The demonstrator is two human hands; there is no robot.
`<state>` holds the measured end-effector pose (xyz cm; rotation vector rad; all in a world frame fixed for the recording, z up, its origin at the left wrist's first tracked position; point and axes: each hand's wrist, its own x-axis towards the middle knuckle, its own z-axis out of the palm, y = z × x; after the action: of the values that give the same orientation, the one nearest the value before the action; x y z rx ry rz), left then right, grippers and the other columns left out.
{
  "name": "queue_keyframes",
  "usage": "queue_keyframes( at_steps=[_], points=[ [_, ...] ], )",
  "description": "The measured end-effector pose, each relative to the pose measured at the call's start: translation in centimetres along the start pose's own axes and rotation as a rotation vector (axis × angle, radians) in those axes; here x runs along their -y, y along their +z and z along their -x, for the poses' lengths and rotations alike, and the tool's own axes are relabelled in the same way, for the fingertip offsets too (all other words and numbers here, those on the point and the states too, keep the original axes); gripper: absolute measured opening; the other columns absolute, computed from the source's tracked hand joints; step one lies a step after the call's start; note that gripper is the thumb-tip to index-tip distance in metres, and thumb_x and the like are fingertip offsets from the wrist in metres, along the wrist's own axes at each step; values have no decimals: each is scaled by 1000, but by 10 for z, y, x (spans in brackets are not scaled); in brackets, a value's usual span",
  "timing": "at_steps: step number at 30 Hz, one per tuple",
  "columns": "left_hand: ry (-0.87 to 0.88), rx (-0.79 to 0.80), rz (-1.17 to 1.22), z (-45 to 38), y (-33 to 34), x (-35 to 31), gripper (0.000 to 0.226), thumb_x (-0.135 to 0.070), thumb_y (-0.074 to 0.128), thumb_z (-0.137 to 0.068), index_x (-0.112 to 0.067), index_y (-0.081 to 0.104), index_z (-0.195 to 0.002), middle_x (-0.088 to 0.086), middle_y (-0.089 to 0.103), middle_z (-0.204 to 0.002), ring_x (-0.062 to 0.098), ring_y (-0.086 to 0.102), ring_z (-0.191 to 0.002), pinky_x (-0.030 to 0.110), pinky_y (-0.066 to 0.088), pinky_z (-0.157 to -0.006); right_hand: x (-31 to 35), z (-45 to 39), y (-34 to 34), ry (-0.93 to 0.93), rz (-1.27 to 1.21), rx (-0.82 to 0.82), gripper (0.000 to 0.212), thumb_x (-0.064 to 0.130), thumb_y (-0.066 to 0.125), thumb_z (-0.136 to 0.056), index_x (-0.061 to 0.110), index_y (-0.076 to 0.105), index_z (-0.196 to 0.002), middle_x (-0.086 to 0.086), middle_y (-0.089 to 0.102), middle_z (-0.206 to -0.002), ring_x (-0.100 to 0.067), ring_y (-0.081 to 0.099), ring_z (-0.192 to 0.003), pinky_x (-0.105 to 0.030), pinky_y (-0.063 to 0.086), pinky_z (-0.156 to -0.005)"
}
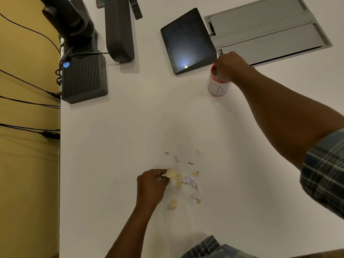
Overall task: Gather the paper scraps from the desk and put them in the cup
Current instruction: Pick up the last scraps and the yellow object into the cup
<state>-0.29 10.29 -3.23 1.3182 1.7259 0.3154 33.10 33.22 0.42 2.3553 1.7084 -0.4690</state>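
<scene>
A white cup (217,88) with a red rim and base stands on the white desk (141,118), right of the middle. My right hand (229,67) covers the cup's mouth, its fingers down inside; whether it holds scraps is hidden. Several yellow and pale lilac paper scraps (188,178) lie scattered near the front of the desk. My left hand (151,183) rests at the left edge of that pile and pinches a yellow scrap (171,173) between thumb and fingers.
A dark tablet (188,40) stands just behind and left of the cup. A grey cable hatch (268,28) is set in the desk at the back right. A ribbed black box (83,79), a monitor stand and cables crowd the back left edge.
</scene>
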Motion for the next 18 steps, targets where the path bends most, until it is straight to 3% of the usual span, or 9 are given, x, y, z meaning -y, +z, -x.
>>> queue_keyframes(
  at_steps=[4,7,10,13,15,18],
  points=[
    [-90,38,186,-12,-2,-19,18,-10,77,-75,-26,77,-83,-12,74,-70,4,71,-70,7,49,-62,-14,29,-3,-88,-117,-237,38,22,67,-87,-1,61,-116,-21,66,-108,-34,64,-94,-38,52,-85],
    [-124,119,359,-23,-2,-40,16,-10,78,-75,-26,77,-78,-2,76,-77,12,73,-73,16,55,-65,-20,66,16,-60,-463,-541,29,22,53,-92,9,66,-115,-14,70,-106,-28,66,-94,-32,53,-81],
    [-93,134,391,-39,2,-69,12,-9,78,-75,-16,76,-84,1,76,-76,15,72,-74,21,58,-70,-17,112,65,-46,-601,-676,28,24,50,-94,12,66,-113,-12,69,-106,-30,60,-98,-32,45,-80],
    [-24,120,398,-59,8,-107,14,-5,77,-74,-18,76,-79,-2,75,-73,15,72,-74,23,58,-71,-13,151,126,-77,-585,-531,40,36,51,-95,13,58,-127,-10,59,-128,-28,51,-119,-38,45,-96],
    [37,111,399,-72,15,-135,20,-4,77,-74,-23,73,-69,-2,75,-70,15,72,-74,26,58,-75,-15,169,160,-82,-534,-278,60,51,41,-95,18,34,-145,-4,34,-152,-21,29,-139,-34,30,-110],
    [108,90,383,-94,28,-178,21,-3,75,-75,-23,71,-69,-1,72,-71,16,71,-73,30,58,-78,-23,187,197,-115,-408,-101,76,64,19,-93,20,-3,-151,2,-6,-160,-13,-6,-146,-31,7,-118]
  ],
)
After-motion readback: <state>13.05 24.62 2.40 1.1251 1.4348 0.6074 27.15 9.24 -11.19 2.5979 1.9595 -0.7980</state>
